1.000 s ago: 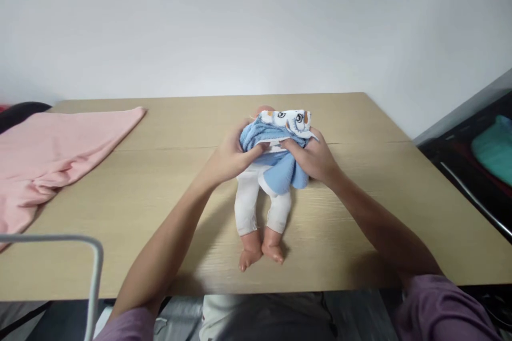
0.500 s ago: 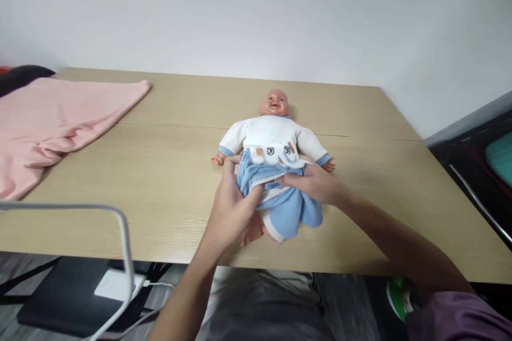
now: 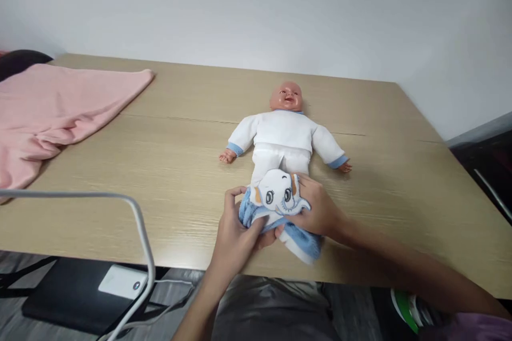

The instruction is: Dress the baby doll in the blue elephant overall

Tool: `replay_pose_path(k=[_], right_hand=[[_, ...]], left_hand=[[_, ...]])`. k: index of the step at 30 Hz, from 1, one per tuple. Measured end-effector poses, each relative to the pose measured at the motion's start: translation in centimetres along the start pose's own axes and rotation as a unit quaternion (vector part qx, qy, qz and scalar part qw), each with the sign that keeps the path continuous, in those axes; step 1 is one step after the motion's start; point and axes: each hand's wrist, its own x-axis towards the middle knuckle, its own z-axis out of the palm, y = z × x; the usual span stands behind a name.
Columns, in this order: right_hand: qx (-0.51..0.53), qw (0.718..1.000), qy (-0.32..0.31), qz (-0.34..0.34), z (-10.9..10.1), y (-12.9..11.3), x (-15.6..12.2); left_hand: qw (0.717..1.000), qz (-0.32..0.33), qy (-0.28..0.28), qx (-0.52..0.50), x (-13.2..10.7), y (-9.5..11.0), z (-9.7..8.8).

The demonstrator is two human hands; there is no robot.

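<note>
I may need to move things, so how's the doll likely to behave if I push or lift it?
The doll probably won't roll if pushed, since it lies face up on the table with its arms spread. Its glossy head looks like hard, possibly slick plastic. The creased white clothing suggests it may feel soft when gripped.

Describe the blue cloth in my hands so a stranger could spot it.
On the light brown table lies a doll in white. At its lower legs, your left hand and right hand hold a blue cloth. Unlike the pink cloth, it bears a white elephant face.
</note>
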Motion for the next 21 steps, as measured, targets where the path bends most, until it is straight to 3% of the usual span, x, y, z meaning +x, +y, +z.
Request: replay_pose_path(k=[6, 10, 13, 17, 21], right_hand=[[0.044, 0.994, 0.057, -0.084, 1.6, 2.0, -0.7], [0.068, 0.988, 0.094, -0.103, 2.2, 2.6, -0.5], [0.096, 0.987, 0.108, -0.069, 2.0, 2.0, -0.3], [0.138, 0.988, 0.067, 0.015, 0.9, 0.6, 0.1], [0.157, 0.985, 0.031, 0.057, 0.2, -0.4, 0.1]], left_hand=[[0.981, 0.156, 0.034, 0.112, 0.0, -1.7, -0.2], [0.988, 0.114, 0.025, 0.098, -0.3, -2.3, -0.3], [0.992, 0.075, 0.019, 0.105, -0.4, -1.6, 0.1], [0.990, 0.070, 0.005, 0.122, -0.2, -0.1, 0.3], [0.989, 0.048, -0.003, 0.138, -0.2, 0.3, -0.5]])
